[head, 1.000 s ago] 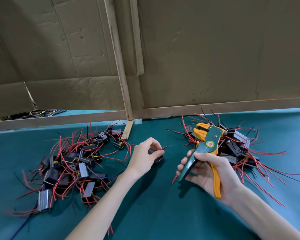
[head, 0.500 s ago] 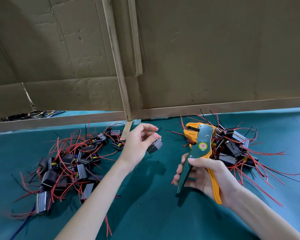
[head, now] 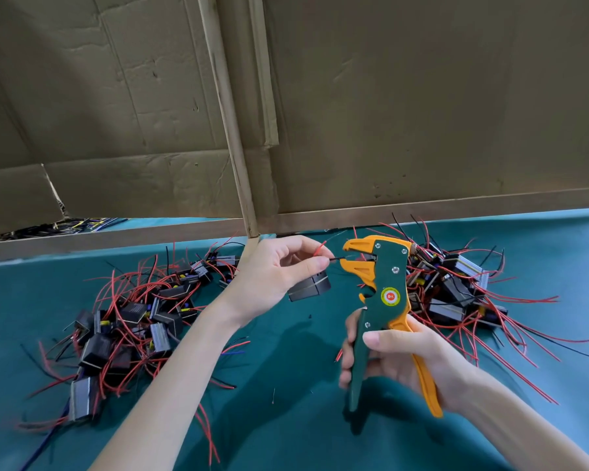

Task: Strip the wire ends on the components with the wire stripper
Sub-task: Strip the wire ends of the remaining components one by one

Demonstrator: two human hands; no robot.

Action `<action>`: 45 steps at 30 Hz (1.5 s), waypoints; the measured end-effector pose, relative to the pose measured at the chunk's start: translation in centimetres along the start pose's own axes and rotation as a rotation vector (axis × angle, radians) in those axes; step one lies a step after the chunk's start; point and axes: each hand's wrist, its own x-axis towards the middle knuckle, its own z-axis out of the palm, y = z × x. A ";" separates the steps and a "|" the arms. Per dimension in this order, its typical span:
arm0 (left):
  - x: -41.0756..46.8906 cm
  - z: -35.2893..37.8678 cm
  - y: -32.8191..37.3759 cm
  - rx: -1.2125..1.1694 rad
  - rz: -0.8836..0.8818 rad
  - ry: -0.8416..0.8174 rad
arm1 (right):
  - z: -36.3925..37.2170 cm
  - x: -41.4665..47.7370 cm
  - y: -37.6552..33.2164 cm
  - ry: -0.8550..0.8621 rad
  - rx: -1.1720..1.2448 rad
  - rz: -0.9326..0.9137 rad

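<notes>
Two piles of wired components on the teal mat (head: 286, 419): left pile (head: 126, 321), right pile (head: 456, 294). Right hand (head: 405, 358) wraps the wire stripper (head: 385, 277) handles, head up. Left hand (head: 272, 277) pinches the black wire (head: 340, 258) of a raised component (head: 308, 288), tip in the stripper's mouth.

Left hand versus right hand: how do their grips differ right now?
The left hand pinches a black wire of the component between thumb and forefinger; the right hand wraps round the handles of the wire stripper. The left hand sits higher, level with the stripper's head; the right hand lower. Both hold something.
</notes>
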 end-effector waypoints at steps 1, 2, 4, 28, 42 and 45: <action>0.0 -0.1 0.1 0.003 0.001 -0.003 | 0.0 0.0 0.0 -0.004 -0.010 -0.003; 0.0 -0.1 0.2 0.012 0.004 -0.008 | 0.0 0.0 0.0 -0.011 -0.022 -0.004; 0.0 -0.3 0.3 0.032 0.005 -0.028 | 0.0 0.0 0.1 -0.033 -0.033 0.001; -0.3 -1.7 0.6 0.041 -0.071 -0.154 | -0.5 0.0 0.6 -0.085 -0.133 0.009; -0.2 -1.7 0.1 0.060 -0.071 -0.152 | 1.0 -0.5 0.6 0.113 -0.199 0.035; -0.1 -1.6 -0.1 0.043 -0.050 -0.141 | 1.4 -0.5 0.9 0.114 -0.159 0.007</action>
